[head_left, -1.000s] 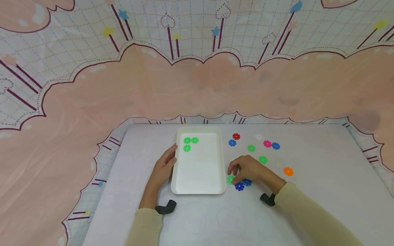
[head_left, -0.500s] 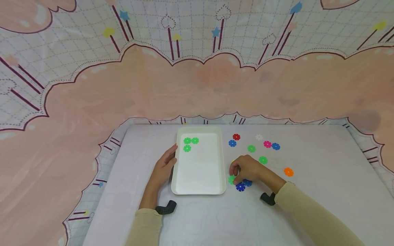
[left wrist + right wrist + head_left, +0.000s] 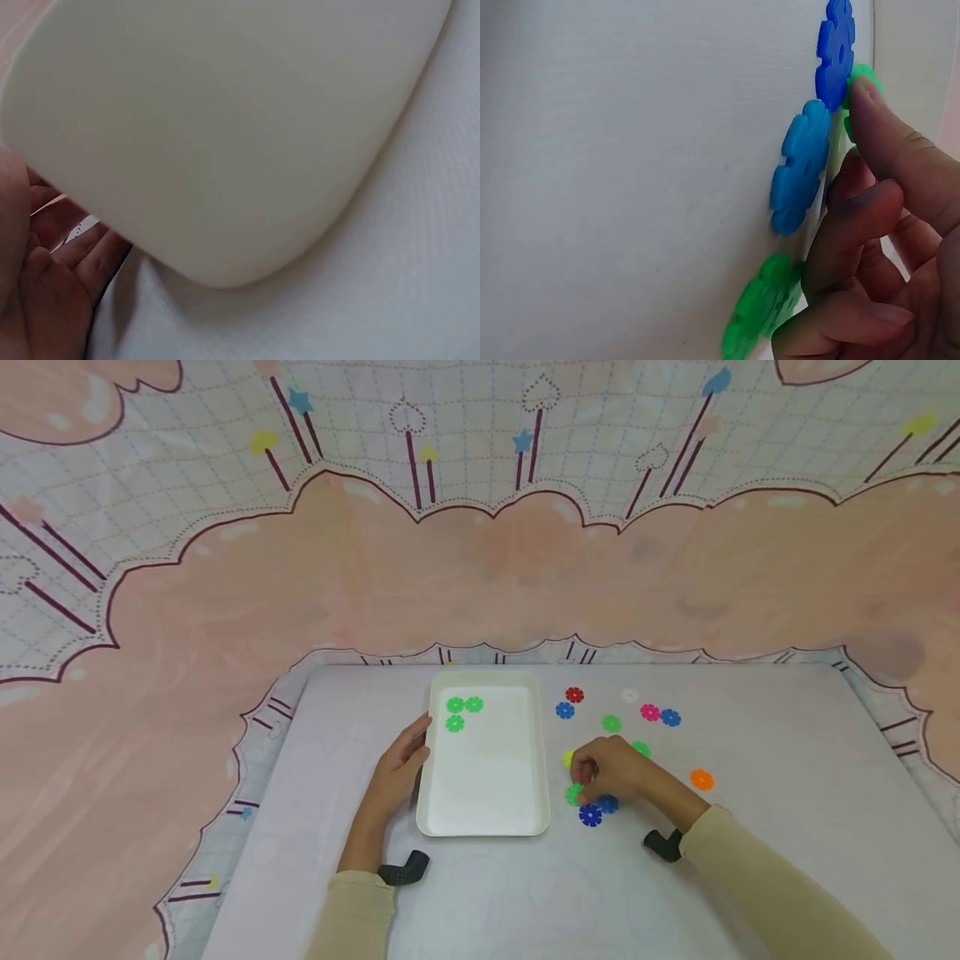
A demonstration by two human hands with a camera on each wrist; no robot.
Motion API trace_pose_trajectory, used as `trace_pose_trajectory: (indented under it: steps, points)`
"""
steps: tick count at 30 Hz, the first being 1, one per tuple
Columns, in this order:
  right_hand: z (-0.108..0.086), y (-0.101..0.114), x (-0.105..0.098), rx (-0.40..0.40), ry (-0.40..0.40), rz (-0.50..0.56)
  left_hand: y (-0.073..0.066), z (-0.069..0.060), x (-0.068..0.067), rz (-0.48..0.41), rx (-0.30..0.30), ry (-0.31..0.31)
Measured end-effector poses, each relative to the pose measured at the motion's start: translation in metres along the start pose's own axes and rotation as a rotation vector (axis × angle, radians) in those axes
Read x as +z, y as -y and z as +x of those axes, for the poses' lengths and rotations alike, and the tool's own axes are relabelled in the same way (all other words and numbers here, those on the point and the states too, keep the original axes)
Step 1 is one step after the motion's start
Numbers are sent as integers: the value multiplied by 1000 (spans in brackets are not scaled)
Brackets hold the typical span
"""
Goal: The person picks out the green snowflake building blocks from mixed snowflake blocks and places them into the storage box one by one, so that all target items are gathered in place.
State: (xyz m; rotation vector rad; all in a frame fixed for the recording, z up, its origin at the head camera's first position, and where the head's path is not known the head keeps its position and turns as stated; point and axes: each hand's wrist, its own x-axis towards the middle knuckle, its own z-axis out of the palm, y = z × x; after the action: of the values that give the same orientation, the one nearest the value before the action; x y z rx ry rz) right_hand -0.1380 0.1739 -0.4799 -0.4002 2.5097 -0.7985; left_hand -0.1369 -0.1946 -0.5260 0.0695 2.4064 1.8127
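My right hand (image 3: 611, 768) pinches a green flower-shaped plastic disc (image 3: 573, 795) with thumb and fingers, just right of the white tray (image 3: 487, 777). In the right wrist view the thumb (image 3: 877, 112) lies on that disc. A dark blue disc (image 3: 590, 815) and a lighter blue disc (image 3: 608, 803) lie close by it. A yellow disc (image 3: 567, 759) is partly hidden behind the fingers. My left hand (image 3: 397, 766) rests against the tray's left side, its fingers extended. Three green discs (image 3: 455, 704) lie in the tray's far left corner.
More discs are scattered on the white table right of the tray: red (image 3: 574, 695), blue (image 3: 565, 711), white (image 3: 629, 695), pink (image 3: 650, 712) and orange (image 3: 702, 779). Other green discs (image 3: 612, 723) lie among them. A patterned cloth (image 3: 480, 568) hangs behind the table.
The right hand has shifted slightly right and away from the tray, and the green disc has come with it. More of the yellow disc shows now. The left hand has stayed in place.
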Motion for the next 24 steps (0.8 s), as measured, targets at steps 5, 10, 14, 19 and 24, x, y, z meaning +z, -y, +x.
trace_pose_trajectory:
  steps: [5,10,14,19,24]
  points:
    - [1,-5,-5,29,37,61,-9,-4,-1,-4,-25,3]
    - [1,-9,-13,40,53,121,-27,-11,0,-18,-33,15]
    - [4,-11,-22,68,45,218,-29,-12,1,-27,-17,14]
    - [11,-6,-35,111,3,323,-29,-12,2,-16,-9,8]
    - [20,7,-47,101,-27,397,-29,-12,2,-16,-2,11]
